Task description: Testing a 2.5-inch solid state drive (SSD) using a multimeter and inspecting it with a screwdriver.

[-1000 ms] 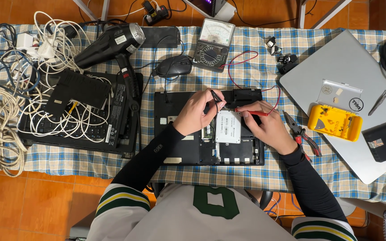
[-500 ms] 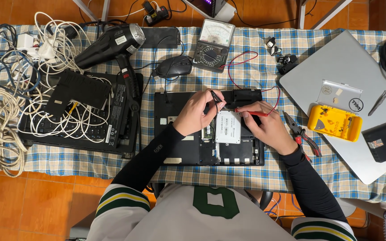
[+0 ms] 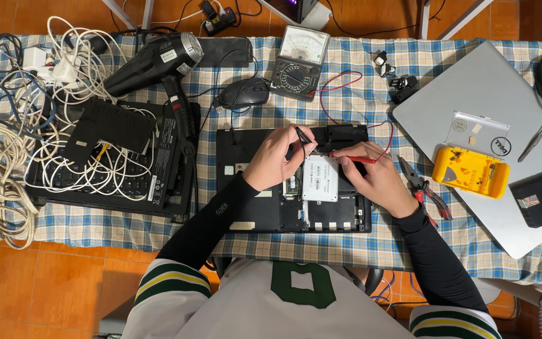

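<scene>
Two probes pinched: black probe (image 3: 302, 137) in left hand (image 3: 275, 158) slanting down-right, red probe (image 3: 354, 159) in right hand (image 3: 377, 179) lying level, tip leftward.

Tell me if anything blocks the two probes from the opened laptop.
Nothing visible does. The left hand holds the black probe and the right hand the red probe, both directly over the opened laptop.

Hands (image 3: 275, 158) probe opened laptop (image 3: 246, 207) (underside up).

Matt black plastic opened laptop base (image 3: 265, 210) lies on a checked woven cloth table cover (image 3: 371, 88). Beside it rests a smooth, matt silver metal closed laptop (image 3: 503, 88).
</scene>
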